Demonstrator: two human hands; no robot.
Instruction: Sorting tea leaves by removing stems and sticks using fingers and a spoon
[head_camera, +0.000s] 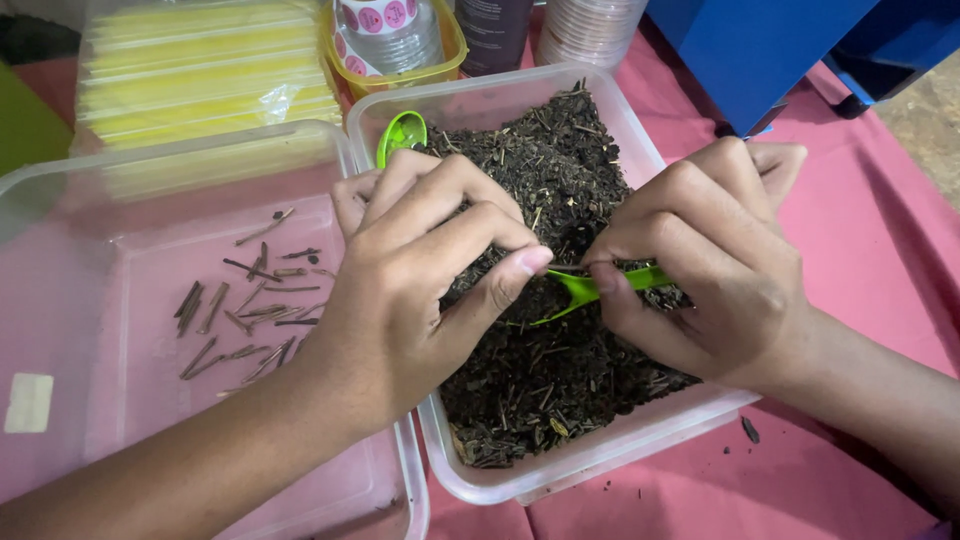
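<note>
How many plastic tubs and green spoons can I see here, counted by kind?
Clear plastic tubs: 2, the tub of dark soil and the tub of small sticks.
Green spoons: 2, the spoon in the right hand and the spoon standing in the soil.
Total: 4.

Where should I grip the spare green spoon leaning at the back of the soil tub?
Take the green spoon by its bowl, the only part showing above the soil; the handle is hidden behind the left hand. Come from above at the tub's back-left corner, clear of both hands.
</note>
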